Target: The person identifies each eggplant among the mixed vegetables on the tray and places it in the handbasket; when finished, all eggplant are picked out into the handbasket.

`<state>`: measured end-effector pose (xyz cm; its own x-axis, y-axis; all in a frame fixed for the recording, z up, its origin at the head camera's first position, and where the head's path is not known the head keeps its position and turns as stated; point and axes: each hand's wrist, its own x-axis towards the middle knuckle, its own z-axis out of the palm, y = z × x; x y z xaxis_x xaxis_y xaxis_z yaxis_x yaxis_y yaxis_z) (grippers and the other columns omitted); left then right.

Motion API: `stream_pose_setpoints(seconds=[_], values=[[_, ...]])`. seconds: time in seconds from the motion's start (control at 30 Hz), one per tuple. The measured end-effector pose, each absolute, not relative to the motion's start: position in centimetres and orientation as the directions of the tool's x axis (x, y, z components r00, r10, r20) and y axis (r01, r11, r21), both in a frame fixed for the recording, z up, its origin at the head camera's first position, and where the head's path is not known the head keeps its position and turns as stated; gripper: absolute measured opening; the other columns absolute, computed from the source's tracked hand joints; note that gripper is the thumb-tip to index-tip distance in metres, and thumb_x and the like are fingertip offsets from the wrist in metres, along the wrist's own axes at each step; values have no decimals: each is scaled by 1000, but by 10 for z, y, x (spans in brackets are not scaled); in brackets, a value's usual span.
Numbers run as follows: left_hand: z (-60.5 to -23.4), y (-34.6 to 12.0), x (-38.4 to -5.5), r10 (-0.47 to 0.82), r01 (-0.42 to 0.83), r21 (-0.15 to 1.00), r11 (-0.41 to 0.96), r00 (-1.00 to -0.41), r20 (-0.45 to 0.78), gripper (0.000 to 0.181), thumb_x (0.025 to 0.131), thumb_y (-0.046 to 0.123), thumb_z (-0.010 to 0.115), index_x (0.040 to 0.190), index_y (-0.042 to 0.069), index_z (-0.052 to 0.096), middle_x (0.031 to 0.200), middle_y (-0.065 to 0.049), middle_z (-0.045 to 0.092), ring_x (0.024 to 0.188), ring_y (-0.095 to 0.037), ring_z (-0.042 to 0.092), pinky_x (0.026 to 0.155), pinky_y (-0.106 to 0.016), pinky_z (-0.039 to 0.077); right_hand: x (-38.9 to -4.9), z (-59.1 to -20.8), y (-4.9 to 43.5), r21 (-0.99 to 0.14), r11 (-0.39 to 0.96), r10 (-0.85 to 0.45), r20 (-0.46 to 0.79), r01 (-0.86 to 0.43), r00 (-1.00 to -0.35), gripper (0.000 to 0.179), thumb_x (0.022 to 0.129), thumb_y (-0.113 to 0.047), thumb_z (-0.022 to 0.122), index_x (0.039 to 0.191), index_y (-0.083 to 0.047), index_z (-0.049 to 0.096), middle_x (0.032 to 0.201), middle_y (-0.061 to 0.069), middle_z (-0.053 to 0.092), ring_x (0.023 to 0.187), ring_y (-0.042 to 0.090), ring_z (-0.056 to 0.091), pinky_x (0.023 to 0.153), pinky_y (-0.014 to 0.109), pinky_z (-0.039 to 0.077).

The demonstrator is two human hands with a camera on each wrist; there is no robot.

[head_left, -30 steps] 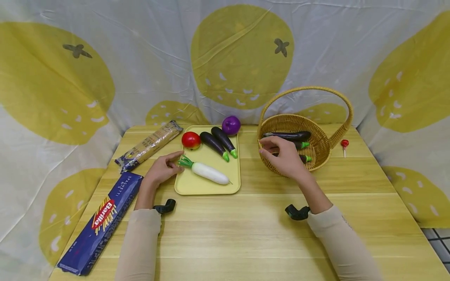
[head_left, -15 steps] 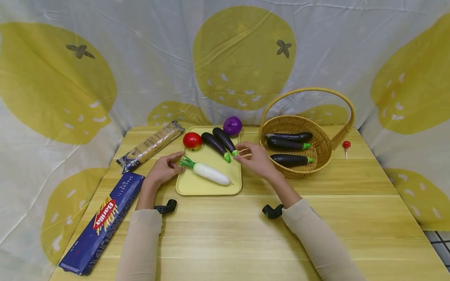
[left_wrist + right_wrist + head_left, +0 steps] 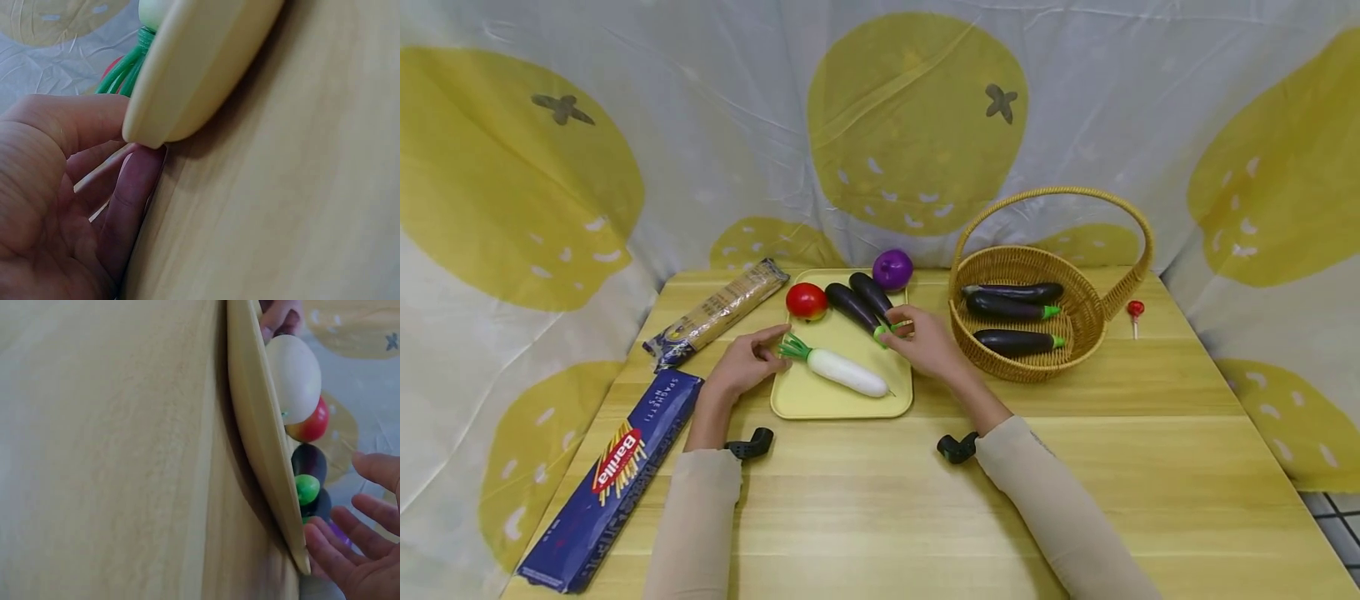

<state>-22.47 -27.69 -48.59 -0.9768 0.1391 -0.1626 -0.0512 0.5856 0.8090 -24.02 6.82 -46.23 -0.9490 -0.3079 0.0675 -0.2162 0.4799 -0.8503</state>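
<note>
My left hand [image 3: 745,364] grips the left rim of a pale yellow tray [image 3: 841,407]; the left wrist view shows one digit on top of the rim and another below it. A white radish [image 3: 850,372] with green leaves lies on the tray, its leaf end beside that hand. Farther back rest two dark eggplants [image 3: 852,305] with green stems. Over the tray's right side my right hand [image 3: 928,343] reaches to the stem ends of the eggplants. Its fingers [image 3: 337,553] are spread in the right wrist view, with nothing held between them.
A red fruit [image 3: 807,301] and a purple round vegetable [image 3: 892,269] are at the tray's back. To the right stands a wicker basket [image 3: 973,354] with three eggplants and a tall handle; beyond it lies a red lollipop [image 3: 1136,309]. Pasta bag [image 3: 722,312] and blue spaghetti box [image 3: 617,475] lie left.
My right hand has moved left from over the basket to the eggplants on the tray, uncovering the basket's eggplants. My left hand stays at the tray's rim.
</note>
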Motion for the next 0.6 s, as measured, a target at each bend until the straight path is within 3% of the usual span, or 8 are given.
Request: stream_pose_setpoints(seconds=[0.5,0.6], values=[[-482,-277,-224,140,-66,805,590,-973,-182,69,90,17,78,153,24,52,93,-11,63,77,-21,52,59,-26,41,-253,-470,46,-757,585,-312,122,-291,-942,48,93,-28,77,135,-6,67,126,9,73,93,20,67,80,32,55],[-483,-277,-224,140,-65,803,593,-973,-183,69,90,18,78,153,24,52,93,-10,64,77,-21,52,59,-27,41,-253,-471,42,-731,620,-288,128,-286,-949,48,92,-29,79,133,-7,69,118,7,74,89,20,65,78,32,53]])
